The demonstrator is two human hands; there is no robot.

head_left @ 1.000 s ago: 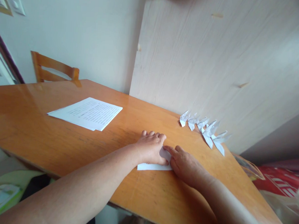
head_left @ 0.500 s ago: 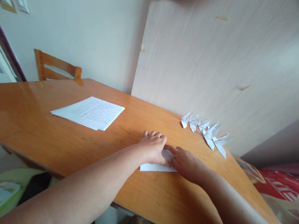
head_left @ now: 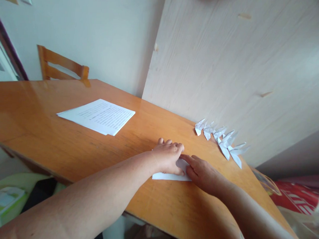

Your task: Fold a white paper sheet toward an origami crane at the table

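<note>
A small folded white paper (head_left: pixel 170 176) lies on the orange wooden table (head_left: pixel 42 128). My left hand (head_left: pixel 168 157) rests on top of it, fingers curled down and pressing it flat. My right hand (head_left: pixel 203 172) lies against the paper's right end, its fingers stretched out flat and touching the fold beside my left thumb. Most of the paper is hidden under the two hands. A row of several folded white paper figures (head_left: pixel 222 140) stands along the table's far edge, to the right of my hands.
A stack of printed sheets (head_left: pixel 97 115) lies at the table's middle left. A wooden chair (head_left: pixel 61 67) stands behind the table's far left. A pale wooden panel (head_left: pixel 230 66) rises behind the table. A red bag (head_left: pixel 298 199) sits to the right.
The view has shifted slightly. Both hands stay pressed on the paper, almost where they were.
</note>
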